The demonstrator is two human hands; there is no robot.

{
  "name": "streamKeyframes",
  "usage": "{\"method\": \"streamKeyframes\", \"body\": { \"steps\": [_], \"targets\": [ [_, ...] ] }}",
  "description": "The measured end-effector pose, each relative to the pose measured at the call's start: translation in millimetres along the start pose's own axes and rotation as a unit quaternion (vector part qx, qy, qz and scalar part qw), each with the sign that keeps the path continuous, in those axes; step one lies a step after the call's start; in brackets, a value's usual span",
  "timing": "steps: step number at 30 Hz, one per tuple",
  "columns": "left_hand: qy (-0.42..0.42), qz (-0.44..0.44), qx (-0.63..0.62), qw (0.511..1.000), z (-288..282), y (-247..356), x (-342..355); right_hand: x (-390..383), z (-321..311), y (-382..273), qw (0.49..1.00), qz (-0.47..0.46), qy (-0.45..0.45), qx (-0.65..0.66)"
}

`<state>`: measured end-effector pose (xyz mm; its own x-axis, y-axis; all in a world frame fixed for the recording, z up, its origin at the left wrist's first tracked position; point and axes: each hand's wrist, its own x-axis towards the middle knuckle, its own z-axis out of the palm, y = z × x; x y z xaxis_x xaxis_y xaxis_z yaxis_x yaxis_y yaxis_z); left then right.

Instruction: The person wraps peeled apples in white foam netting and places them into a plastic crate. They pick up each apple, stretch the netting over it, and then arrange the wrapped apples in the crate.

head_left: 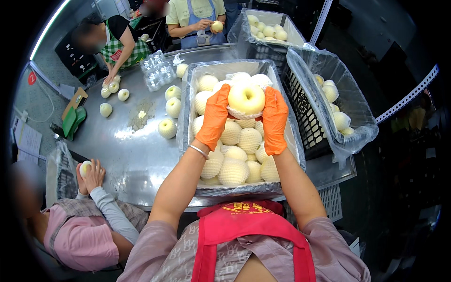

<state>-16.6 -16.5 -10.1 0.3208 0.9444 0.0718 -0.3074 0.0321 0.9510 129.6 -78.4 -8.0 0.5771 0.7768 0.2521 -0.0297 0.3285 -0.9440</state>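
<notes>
A: Quick one. Biggest first?
B: Metal table [136,164], broad and shiny. On it, in front of the person, a plastic-lined crate [244,189]. Black mesh crate [310,124] beside that on the right, lined too.
A: Contents?
B: Front crate's crowded with netted fruits [233,171]. Loose fruits [167,128] on the table, just left of it.
A: Hands?
B: Left hand [215,115], orange glove, cupped to one side of a pale fruit [246,96]; right hand [274,120], same glove, on the opposite side. Both curved in narrow, holding it between them. Exact fingertip placement: can't tell, partly hidden.
A: Where's the fruit?
B: Over the far half of the front crate, dimple facing up. Touching the ones below? Can't tell.
A: Smallest?
B: Foam net [244,114] around its underside; top's bare.
A: Step?
B: My read: seating the net or checking the fruit, mid-packing.
A: Next move calls for?
B: If it's going in, probably a gap among the others, both hands lowering together, net kept on, light grip. Looks like it could bruise.
</notes>
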Motion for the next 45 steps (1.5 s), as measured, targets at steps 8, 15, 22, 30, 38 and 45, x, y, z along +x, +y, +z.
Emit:
{"method": "streamKeyframes", "body": {
  "steps": [8, 15, 22, 30, 38, 45],
  "targets": [
    [0.002, 0.036, -0.003, 0.999, -3, -6, -2, 4, -4, 1, 0.994, 0.061, -0.035, 0.083],
    [0.026, 0.016, -0.028, 0.999, -1, -7, 0, 8, -4, 8, 0.988, 0.129, -0.061, 0.056],
    [0.024, 0.013, -0.005, 1.0, 1, -6, 0, 17, -2, 41, 0.999, 0.009, -0.02, 0.047],
    [0.028, 0.031, -0.012, 0.999, -2, -5, 2, 12, -13, 18, 0.977, 0.09, -0.119, 0.152],
    [0.01, 0.072, 0.008, 0.997, -6, 0, 1, -2, 0, -16, 0.983, 0.035, -0.17, 0.052],
    [-0.031, 0.119, 0.075, 0.99, -7, -6, 5, 17, -14, -3, 0.928, 0.148, -0.159, 0.302]
  ]
}}
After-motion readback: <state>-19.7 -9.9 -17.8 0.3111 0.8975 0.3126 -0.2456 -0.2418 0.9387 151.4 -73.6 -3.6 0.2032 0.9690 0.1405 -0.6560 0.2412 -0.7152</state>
